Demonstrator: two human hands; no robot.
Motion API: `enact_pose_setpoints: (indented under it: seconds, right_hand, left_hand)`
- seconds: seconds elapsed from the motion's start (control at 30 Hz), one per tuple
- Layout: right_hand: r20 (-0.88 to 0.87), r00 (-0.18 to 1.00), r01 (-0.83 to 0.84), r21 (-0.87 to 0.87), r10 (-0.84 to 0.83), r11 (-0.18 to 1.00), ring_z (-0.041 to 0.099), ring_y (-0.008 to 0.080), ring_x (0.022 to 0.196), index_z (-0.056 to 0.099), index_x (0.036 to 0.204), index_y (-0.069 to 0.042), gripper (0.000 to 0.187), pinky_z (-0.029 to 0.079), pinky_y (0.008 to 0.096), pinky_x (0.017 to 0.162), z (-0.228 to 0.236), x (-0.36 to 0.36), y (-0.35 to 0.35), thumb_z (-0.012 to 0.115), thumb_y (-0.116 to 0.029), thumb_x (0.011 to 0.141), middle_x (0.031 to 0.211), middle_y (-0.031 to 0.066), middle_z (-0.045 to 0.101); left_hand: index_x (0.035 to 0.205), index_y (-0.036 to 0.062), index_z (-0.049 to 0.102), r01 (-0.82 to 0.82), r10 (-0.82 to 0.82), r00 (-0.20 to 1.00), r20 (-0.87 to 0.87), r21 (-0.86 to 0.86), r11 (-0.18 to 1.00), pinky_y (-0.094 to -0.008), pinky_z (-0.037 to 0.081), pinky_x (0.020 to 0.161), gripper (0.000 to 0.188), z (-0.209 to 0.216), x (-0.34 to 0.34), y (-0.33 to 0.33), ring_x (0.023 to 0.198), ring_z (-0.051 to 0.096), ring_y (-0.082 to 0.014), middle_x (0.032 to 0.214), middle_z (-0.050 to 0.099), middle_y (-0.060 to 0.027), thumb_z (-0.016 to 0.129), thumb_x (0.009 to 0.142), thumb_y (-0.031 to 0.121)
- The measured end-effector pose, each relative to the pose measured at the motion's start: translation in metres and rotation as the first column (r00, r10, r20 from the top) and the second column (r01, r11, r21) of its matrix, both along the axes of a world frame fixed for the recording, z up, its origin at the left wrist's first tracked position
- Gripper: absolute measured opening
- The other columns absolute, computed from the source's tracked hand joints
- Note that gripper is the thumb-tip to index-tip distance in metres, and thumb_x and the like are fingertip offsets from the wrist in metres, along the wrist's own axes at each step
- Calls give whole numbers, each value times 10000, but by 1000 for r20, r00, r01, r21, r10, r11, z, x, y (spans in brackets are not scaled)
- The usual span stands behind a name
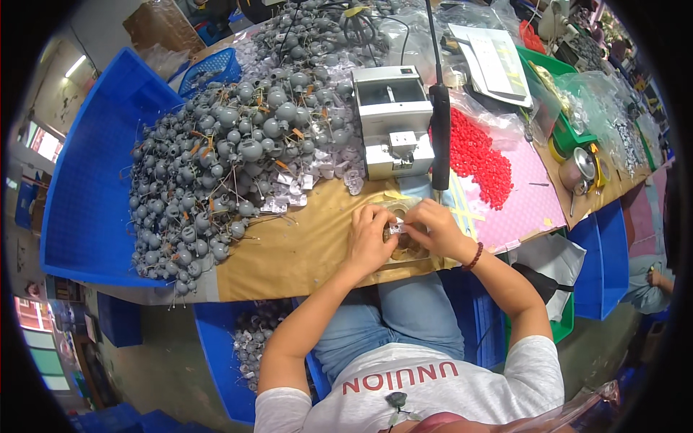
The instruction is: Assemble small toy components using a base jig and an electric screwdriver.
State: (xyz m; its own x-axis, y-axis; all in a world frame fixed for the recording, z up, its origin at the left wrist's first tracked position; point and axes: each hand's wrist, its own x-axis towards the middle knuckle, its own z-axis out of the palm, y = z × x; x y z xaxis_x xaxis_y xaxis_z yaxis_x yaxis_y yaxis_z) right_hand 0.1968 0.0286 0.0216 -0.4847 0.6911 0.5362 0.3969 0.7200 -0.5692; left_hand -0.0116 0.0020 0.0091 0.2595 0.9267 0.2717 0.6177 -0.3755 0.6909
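Observation:
Near the front edge of the brown-covered table, my left hand [370, 236] and my right hand [437, 229] meet with bent fingers. Between their fingertips they pinch a small white plastic part [395, 228], partly covered by the fingers. Beneath the hands lies a round, brownish, see-through object [413, 250] whose kind I cannot make out. A black electric screwdriver [440, 137] hangs upright just beyond my right hand, its tip pointing down. Behind the hands stands a white screw feeder [392, 119].
Grey round parts with wires [216, 166] form a large heap, spilling from a blue bin [90, 187] at the left. White plastic pieces [296, 189] lie beside it. Small red parts [480, 159] cover a pink sheet [523, 206]. A tin can [576, 172] stands farther right.

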Motion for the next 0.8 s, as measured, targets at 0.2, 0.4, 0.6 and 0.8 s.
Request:
enact_pose_setpoints:
  seconds: [0.2,0.4,0.6,0.8]
  right_hand:
    - [235,972,-45,224,-9,973,611,259,954,674,944,-82,203,493,388,823,-9,-9,-4,791,-129,785,951,36,641]
    - [239,970,-14,196,-34,980,599,259,989,685,978,-99,208,478,399,842,-8,-10,-11,787,-120,798,1018,34,633]
    - [152,987,33,106,-49,994,597,308,1025,662,1142,-88,363,479,431,898,-12,-9,-13,796,-121,806,1084,92,626]
    - [-96,991,79,-184,-98,980,625,302,991,603,1263,-27,419,528,394,876,-5,1,-18,744,-48,870,1178,159,603]
  left_hand:
    - [1175,96,640,-61,68,985,158,-49,997,-446,411,1048,383,-1,-48,16,1216,482,-340,1221,572,-128,762,813,118]
    - [1246,89,650,-360,511,834,-207,497,789,-455,428,1019,395,21,-146,64,1196,469,-354,1216,549,-130,696,859,28]
    - [1106,95,726,-332,583,760,-287,601,727,-436,455,976,256,38,-165,97,1165,486,-338,1167,587,-87,756,852,91]
    - [977,62,714,-272,399,915,-67,627,730,-423,498,878,92,77,-136,70,1026,609,-330,985,689,-98,729,890,90]
